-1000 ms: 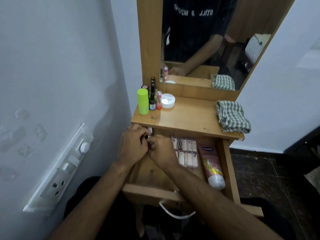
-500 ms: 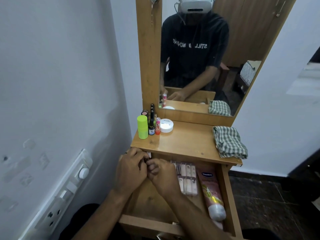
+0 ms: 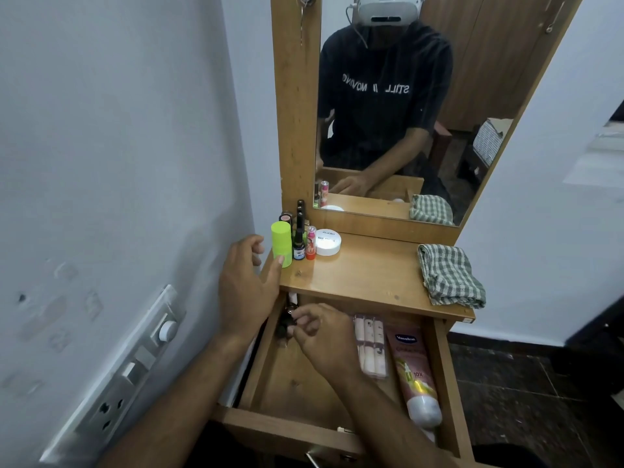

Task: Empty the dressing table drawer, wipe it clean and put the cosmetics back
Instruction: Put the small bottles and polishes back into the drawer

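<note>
I read "Vaseline" and "10X" on the pink tube (image 3: 414,373) lying along the right side of the open wooden drawer (image 3: 280,430), beside a pack of pale sticks (image 3: 370,346). On the tabletop (image 3: 364,275), a white jar (image 3: 327,242) marked "NAIL". My left hand (image 3: 248,288) is spread beside the green bottle (image 3: 281,244), holding nothing; my right hand (image 3: 324,336) pinches a small dark item (image 3: 285,327) at the drawer's back left corner

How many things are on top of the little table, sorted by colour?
Green: 1, the green tube
White: 1, the white round jar
Pink and red: 1, the pink stick
Black: 2, the front black bottle and the rear black bottle
Brownish: 1, the lipstick
Green and white checks: 1, the cloth
Total: 7
</note>
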